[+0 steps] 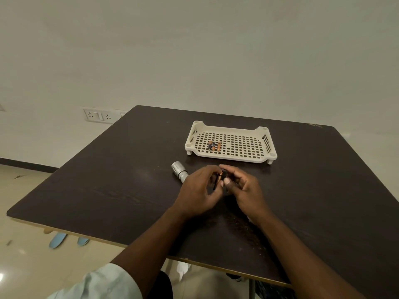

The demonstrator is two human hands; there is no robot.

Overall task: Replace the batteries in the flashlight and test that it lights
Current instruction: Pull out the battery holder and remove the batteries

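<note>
A silver flashlight [179,169] lies on the dark table [108,180], its head pointing to the far left and its rear end hidden behind my left hand [199,190]. Both hands meet over the table just right of it. My left hand's fingers pinch a copper-and-black battery [219,179]. My right hand [243,186] grips a small black part [224,174], which looks like the battery holder, touching the battery. Three more batteries [214,146] lie side by side in the cream perforated tray [259,157] beyond my hands.
The tray stands on short feet toward the table's far side. A wall socket strip [99,115] sits on the wall at the left. Blue slippers [58,239] rest on the floor under the table's near left edge.
</note>
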